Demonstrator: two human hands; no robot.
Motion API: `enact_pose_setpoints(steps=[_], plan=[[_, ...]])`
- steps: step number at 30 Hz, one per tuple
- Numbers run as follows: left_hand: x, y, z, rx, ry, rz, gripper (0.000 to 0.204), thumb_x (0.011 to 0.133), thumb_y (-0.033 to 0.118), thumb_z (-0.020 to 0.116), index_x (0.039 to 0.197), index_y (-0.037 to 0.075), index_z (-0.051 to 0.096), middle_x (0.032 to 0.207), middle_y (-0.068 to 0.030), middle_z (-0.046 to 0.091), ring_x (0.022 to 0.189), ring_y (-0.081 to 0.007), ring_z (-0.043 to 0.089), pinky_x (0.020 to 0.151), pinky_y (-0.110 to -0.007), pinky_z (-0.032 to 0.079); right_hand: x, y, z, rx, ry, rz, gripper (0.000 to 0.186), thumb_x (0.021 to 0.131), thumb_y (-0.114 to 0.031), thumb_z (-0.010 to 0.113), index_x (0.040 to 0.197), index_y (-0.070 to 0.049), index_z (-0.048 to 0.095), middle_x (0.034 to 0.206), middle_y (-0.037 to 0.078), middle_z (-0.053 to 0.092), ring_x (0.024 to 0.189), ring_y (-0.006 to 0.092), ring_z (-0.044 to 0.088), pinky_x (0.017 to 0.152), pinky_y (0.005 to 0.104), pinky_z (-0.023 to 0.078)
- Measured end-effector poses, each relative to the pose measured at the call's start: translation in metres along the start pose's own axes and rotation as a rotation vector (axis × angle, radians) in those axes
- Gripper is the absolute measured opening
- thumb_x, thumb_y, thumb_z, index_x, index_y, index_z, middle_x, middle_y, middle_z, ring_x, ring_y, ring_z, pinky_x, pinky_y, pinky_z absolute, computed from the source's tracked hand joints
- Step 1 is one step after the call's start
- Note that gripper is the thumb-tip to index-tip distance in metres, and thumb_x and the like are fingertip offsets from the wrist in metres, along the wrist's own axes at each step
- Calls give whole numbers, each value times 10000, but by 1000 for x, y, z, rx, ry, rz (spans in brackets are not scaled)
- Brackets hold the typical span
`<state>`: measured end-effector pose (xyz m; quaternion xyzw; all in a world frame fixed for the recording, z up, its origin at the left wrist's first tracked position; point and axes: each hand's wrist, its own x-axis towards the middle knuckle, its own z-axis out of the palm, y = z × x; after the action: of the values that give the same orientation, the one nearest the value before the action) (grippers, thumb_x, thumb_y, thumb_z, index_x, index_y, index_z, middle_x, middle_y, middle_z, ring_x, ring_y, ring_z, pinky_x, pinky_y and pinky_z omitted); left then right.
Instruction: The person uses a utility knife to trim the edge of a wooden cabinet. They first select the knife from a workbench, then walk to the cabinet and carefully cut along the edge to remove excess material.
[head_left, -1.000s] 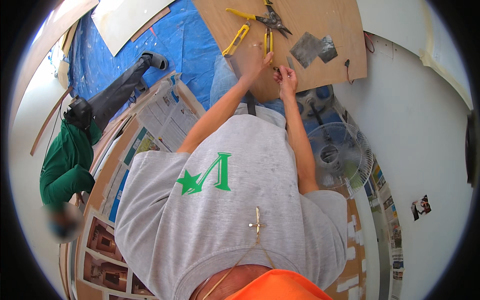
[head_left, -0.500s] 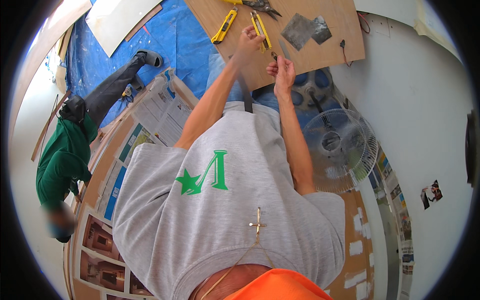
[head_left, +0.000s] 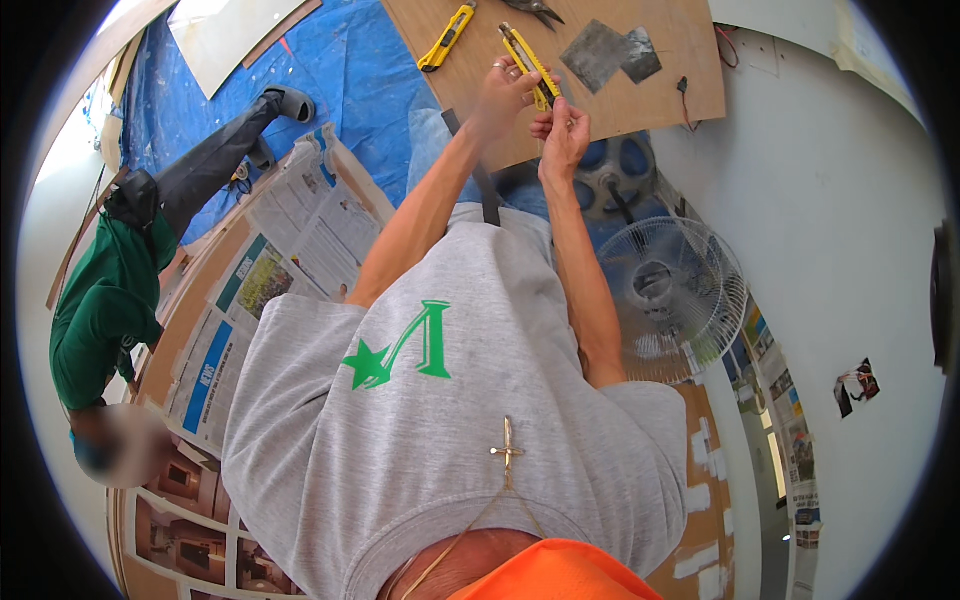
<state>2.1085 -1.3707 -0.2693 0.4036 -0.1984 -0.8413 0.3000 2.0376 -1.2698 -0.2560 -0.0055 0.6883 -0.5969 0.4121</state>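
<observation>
My left hand (head_left: 500,100) is closed on an upright-angled yellow utility knife (head_left: 521,55), which lies over the plywood board (head_left: 680,100). My right hand (head_left: 563,135) has its thumb and finger pinched at the knife's lower end; whether the small dark part is still between them is hidden. A second yellow utility knife (head_left: 447,35) rests on the board to the left. Metal snips (head_left: 535,10) lie at the top edge, partly cut off. Two grey sheet pieces (head_left: 595,55) lie right of my hands.
A co-worker in a green shirt (head_left: 105,320) bends at the left, on blue plastic sheeting (head_left: 370,70). A standing fan (head_left: 670,290) is by my right forearm. A newspaper-covered panel (head_left: 295,230) lies to my left. A thin cable (head_left: 685,105) hangs at the board's right.
My left hand has taken hold of the utility knife and tilted it. My right hand has brought the small dark part up to the knife's lower end.
</observation>
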Motion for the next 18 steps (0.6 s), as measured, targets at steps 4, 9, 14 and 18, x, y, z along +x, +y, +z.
enact_pose_setpoints(steps=[4,9,14,18], plan=[[-5,5,4,56,5,-32,398,960,16,528,1258,3,264,1101,-205,582,1029,-301,665,827,-420,592,3,-3,-6,-22,-70,-11,269,980,-283,614,974,-30,520,721,52,615,604,104,589,554,235,459],[-11,18,13,149,-4,-33,251,1006,142,423,1192,-10,349,1010,-155,589,927,-254,667,827,-380,574,-2,1,-15,103,-303,46,187,1001,-251,590,1015,-75,531,821,48,650,700,102,610,655,247,515],[-15,23,32,-146,74,-144,408,1034,371,295,991,20,500,889,-115,590,831,-238,635,794,-370,538,-5,8,-9,192,-256,26,223,985,-272,615,1054,-72,543,873,15,630,757,74,582,699,239,489],[-19,28,42,-187,118,-194,505,1032,458,243,939,44,516,831,-97,576,803,-240,611,761,-372,527,-7,5,-5,191,-257,-21,247,975,-268,632,1082,-73,524,924,7,612,812,60,566,714,235,478]])
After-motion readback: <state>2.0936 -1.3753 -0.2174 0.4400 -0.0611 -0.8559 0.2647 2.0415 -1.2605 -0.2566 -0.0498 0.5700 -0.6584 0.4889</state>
